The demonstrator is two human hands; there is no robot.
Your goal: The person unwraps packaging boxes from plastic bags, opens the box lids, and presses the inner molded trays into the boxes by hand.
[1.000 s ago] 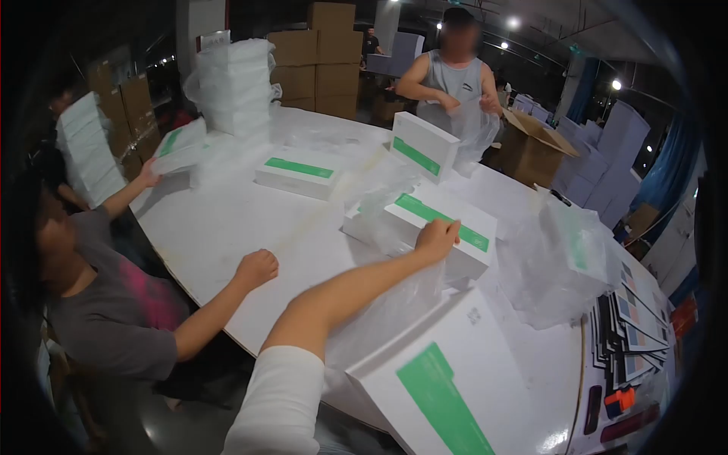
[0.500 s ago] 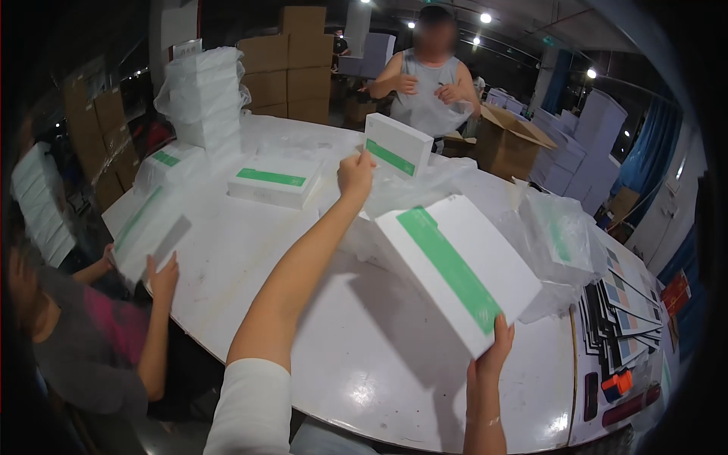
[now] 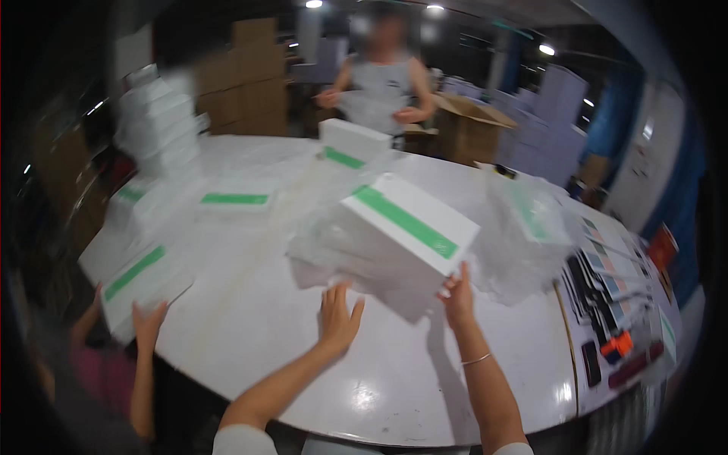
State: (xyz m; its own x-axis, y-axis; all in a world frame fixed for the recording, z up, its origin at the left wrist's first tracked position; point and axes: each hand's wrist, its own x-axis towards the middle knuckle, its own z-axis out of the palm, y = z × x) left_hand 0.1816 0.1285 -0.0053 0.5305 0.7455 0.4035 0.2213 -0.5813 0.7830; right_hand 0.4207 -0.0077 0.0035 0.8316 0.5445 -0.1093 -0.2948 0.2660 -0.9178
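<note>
Right hand (image 3: 457, 297): gripping box (image 3: 415, 221) corner | left hand (image 3: 339, 321): spread, empty, left of box | tilted — likely steadier held both sides

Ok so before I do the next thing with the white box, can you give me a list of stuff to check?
1. Right hand at the white box: ok, its fingers are at the near corner.
2. Left hand on the box too: not ok, it is open and apart from it.
3. Box shut: ok, its top looks closed.
4. Box resting fully on the table: cannot tell, its underside is hidden.
5. Loose plastic out of the way: not ok, it lies right beside the box.
6. Co-worker's hand well away: ok, it is at another box, off to the left.
</note>
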